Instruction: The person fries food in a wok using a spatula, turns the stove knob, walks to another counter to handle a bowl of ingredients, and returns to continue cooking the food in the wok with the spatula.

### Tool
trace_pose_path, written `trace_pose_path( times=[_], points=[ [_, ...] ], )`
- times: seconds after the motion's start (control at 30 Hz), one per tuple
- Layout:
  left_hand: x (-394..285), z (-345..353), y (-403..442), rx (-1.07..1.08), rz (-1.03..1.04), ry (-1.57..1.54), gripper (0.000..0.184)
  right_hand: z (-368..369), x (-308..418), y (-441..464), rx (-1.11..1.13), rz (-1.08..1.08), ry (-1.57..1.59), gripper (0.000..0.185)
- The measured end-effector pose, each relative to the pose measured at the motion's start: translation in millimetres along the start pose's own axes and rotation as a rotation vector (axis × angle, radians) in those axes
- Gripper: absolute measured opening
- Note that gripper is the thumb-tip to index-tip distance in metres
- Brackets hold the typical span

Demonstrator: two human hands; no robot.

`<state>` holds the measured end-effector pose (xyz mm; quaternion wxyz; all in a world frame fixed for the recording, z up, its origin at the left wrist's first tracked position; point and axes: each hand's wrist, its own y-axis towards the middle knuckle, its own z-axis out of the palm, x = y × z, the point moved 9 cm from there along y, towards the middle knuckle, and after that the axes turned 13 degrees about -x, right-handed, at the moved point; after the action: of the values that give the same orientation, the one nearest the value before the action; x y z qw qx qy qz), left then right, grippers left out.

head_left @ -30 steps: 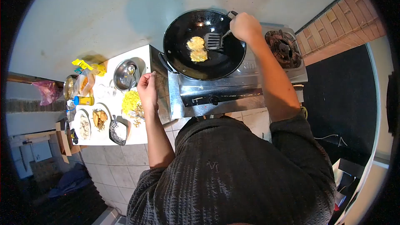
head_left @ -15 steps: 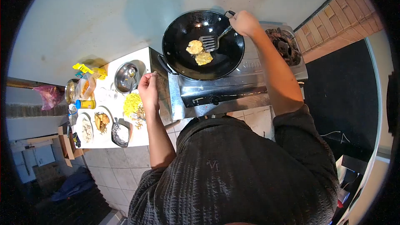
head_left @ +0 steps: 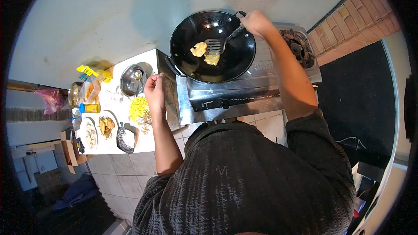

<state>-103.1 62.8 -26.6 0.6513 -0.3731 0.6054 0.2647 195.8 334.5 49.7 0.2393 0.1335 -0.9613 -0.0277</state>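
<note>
My right hand (head_left: pixel 257 22) is closed round the handle of a slotted spatula (head_left: pixel 215 46). Its slotted blade reaches into a black wok (head_left: pixel 235 63), over two pieces of yellowish food. One food piece (head_left: pixel 199 49) lies to the left of the blade. The other piece (head_left: pixel 212 59) is partly under the blade's lower edge. My left hand (head_left: pixel 154 90) hovers near the table's right edge, left of the wok, thumb and fingers pinched together; whether anything is between them I cannot make out. A steel bowl (head_left: pixel 127 82) and yellow food (head_left: pixel 138 108) are just beside it.
The wok sits on a steel gas stove (head_left: pixel 230 95), with a second burner (head_left: pixel 297 48) to the right. On the white table (head_left: pixel 146 141) are an oval plate (head_left: pixel 89 134), fried food (head_left: pixel 106 127), a small black pan (head_left: pixel 126 141), a yellow jar (head_left: pixel 90 108) and a plastic container (head_left: pixel 92 90).
The spatula blade has shifted slightly left and down in the wok. The left food piece has moved a little to the left. My left hand has stayed nearly still.
</note>
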Motion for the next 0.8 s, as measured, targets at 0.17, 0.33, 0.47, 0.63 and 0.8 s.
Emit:
trace_pose_path(
  times=[0.17,0.33,0.47,0.63,0.8],
  points=[
    [-4.1,-0.8,-0.3,-0.026,0.024,0.0,0.01,-24.8,17.0,-1.2,-0.027,-0.048,0.015,0.038],
    [-6.0,4.9,-3.1,0.008,-0.008,-0.002,0.011,-24.4,23.1,-1.6,-0.083,-0.001,0.025,0.036],
    [-7.1,3.7,-1.2,0.014,0.019,-0.004,0.012,-29.4,25.9,-8.1,-0.077,-0.025,-0.06,0.037],
    [-3.4,0.9,0.9,0.008,0.021,-0.033,0.012,-35.1,10.5,-9.8,-0.08,0.039,-0.11,0.036],
    [-2.3,4.6,0.1,0.013,0.005,0.006,0.011,-20.0,2.4,-7.7,-0.082,0.022,-0.155,0.035]
  ],
)
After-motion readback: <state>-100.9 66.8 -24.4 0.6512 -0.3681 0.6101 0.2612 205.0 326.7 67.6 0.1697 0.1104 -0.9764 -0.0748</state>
